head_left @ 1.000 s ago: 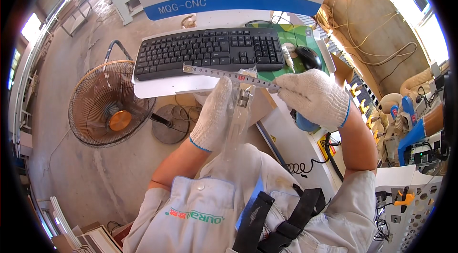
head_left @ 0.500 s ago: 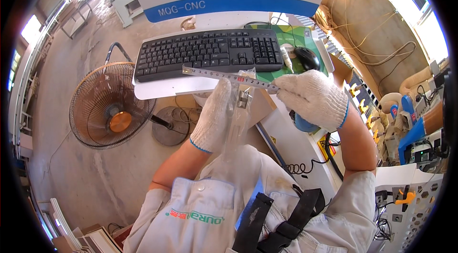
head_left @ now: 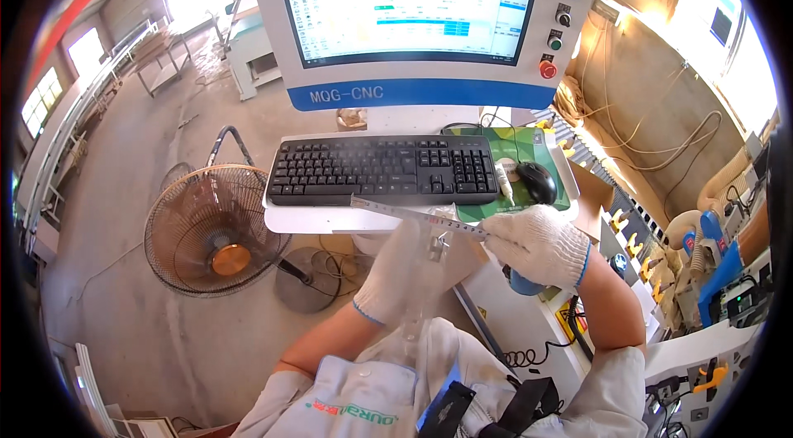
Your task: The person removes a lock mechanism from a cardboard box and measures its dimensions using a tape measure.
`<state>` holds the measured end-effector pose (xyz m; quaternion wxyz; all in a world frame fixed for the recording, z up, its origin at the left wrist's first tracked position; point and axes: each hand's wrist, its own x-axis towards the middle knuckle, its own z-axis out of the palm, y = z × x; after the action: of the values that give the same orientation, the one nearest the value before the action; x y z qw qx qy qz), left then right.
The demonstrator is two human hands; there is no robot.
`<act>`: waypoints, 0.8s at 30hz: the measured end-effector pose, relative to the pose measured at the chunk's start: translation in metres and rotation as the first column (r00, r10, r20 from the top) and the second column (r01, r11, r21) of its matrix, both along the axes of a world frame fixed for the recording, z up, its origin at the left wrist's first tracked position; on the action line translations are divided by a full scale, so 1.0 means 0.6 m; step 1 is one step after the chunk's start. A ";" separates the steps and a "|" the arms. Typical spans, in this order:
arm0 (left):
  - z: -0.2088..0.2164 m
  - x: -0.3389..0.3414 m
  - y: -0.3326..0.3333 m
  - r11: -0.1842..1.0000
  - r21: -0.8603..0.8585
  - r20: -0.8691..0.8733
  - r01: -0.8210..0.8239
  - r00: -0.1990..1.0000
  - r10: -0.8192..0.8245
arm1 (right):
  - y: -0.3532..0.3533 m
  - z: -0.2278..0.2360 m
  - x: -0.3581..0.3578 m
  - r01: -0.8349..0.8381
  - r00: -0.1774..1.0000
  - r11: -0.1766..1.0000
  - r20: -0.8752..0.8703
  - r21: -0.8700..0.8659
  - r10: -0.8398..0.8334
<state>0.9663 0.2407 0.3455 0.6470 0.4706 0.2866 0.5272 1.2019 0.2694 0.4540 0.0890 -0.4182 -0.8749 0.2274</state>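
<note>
My right hand (head_left: 545,249), in a white knitted glove, is closed around a tape measure, whose blue case (head_left: 525,283) shows below the palm. Its pulled-out metal blade (head_left: 396,211) runs leftward, just short of the keyboard shelf's front edge. Under the blade, my gloved left hand (head_left: 392,273) is closed on a clear plastic bag (head_left: 425,281). A small shiny metal fitting (head_left: 438,248) shows inside the bag; its exact kind is too blurred to tell. The blade crosses over the bag's top end.
A black keyboard (head_left: 380,169), a white tube (head_left: 505,180) and a black mouse (head_left: 537,182) lie on the white shelf (head_left: 330,221) under a machine screen (head_left: 405,4). A floor fan (head_left: 216,231) stands left. A coiled black cable (head_left: 529,357) hangs by the machine at right.
The view has tilted up, showing more of the screen. Both hands and the tape sit lower in the picture, with the blade still stretched across the bag. The left hand looks more blurred.
</note>
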 end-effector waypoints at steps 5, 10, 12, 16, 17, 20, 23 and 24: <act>-0.002 0.006 -0.004 0.944 -0.327 0.159 -0.038 0.983 0.095 | 0.000 -0.003 -0.001 -0.005 1.000 1.000 0.001 0.007 0.005; 0.014 0.013 -0.007 0.892 -0.450 0.243 -0.034 0.957 0.159 | 0.001 -0.006 -0.001 -0.007 1.000 1.000 -0.009 0.025 0.008; 0.016 0.014 -0.007 0.885 -0.464 0.247 -0.042 0.953 0.175 | 0.000 -0.008 0.000 -0.004 1.000 0.999 -0.017 0.041 0.004; 0.004 0.007 -0.004 0.934 -0.356 0.198 -0.037 0.974 0.114 | 0.001 0.001 -0.005 -0.020 1.000 0.999 0.023 0.042 0.019; 0.002 0.006 -0.003 0.931 -0.362 0.195 -0.041 0.973 0.119 | 0.000 0.002 -0.006 -0.017 1.000 0.999 0.017 0.039 0.016; -0.005 0.005 -0.002 0.930 -0.367 0.199 -0.038 0.973 0.119 | 0.001 -0.003 -0.005 -0.011 1.000 0.999 0.001 0.039 0.011; -0.007 0.005 -0.003 0.940 -0.340 0.207 -0.037 0.972 0.113 | 0.003 -0.008 -0.003 -0.012 1.000 0.999 -0.005 0.038 0.012; -0.009 0.005 -0.003 0.943 -0.331 0.208 -0.037 0.972 0.111 | 0.004 -0.009 -0.002 -0.014 1.000 0.999 0.000 0.034 0.014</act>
<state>0.9693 0.2391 0.3404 0.7234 0.2839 0.3125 0.5463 1.2004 0.2719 0.4488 0.0944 -0.4108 -0.8815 0.2131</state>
